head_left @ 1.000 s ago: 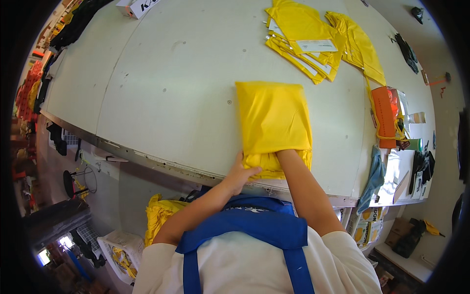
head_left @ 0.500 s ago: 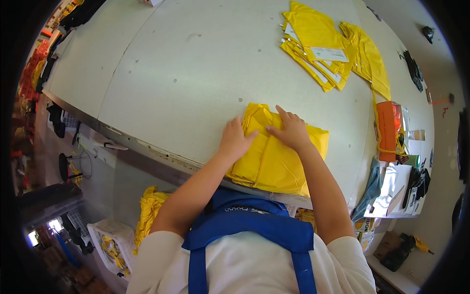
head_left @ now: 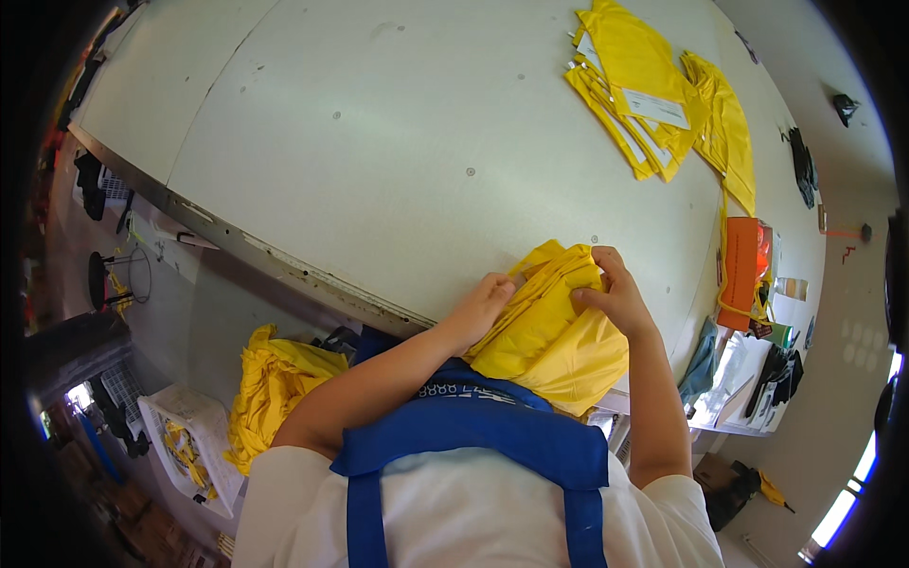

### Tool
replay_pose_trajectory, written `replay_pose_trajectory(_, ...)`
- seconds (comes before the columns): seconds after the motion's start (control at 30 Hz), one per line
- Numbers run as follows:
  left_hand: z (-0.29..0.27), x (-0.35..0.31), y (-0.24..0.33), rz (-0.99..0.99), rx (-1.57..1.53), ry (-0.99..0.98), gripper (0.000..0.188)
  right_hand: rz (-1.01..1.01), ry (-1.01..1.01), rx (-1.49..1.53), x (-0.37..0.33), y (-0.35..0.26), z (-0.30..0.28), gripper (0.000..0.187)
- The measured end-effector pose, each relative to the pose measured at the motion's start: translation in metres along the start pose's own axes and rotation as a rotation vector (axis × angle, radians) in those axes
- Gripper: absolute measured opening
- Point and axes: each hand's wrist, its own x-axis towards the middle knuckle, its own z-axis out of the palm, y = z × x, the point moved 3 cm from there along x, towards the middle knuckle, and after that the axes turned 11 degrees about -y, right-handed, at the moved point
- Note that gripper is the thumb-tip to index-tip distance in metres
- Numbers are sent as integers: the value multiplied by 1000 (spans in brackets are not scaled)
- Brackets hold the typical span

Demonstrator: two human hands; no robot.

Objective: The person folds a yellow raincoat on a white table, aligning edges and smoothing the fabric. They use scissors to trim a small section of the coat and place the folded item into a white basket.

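A bundle of thin, smooth yellow fabric (head_left: 549,341) lies at the table's near edge against my blue apron, its near part hanging over. Whether it is a garment I cannot tell. My left hand (head_left: 483,308) grips its left side, fingertips partly hidden in the folds. At its far right corner, my right hand (head_left: 615,295) pinches the fabric between thumb and fingers. The far side of the bundle is raised and gathered between both hands.
Folded yellow pieces with white labels (head_left: 653,109) lie at the far right of the pale table (head_left: 379,170). An orange box (head_left: 743,270) stands on the right. Below left are a yellow fabric heap (head_left: 275,383) and a white basket (head_left: 199,426).
The bundle was flat under both spread hands. Now both hands grip it, its far edge is lifted and bunched, and it has come closer to my body.
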Motion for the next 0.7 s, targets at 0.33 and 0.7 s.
replay_pose_trajectory(0.33, -10, 25, 33, 68, 715, 174, 20, -82, -18, -53, -16, 6, -8, 46)
replay_pose_trajectory(0.7, -5, 36, 65, 39, 458, 64, 13, -216, -74, -168, -27, -15, -7, 47)
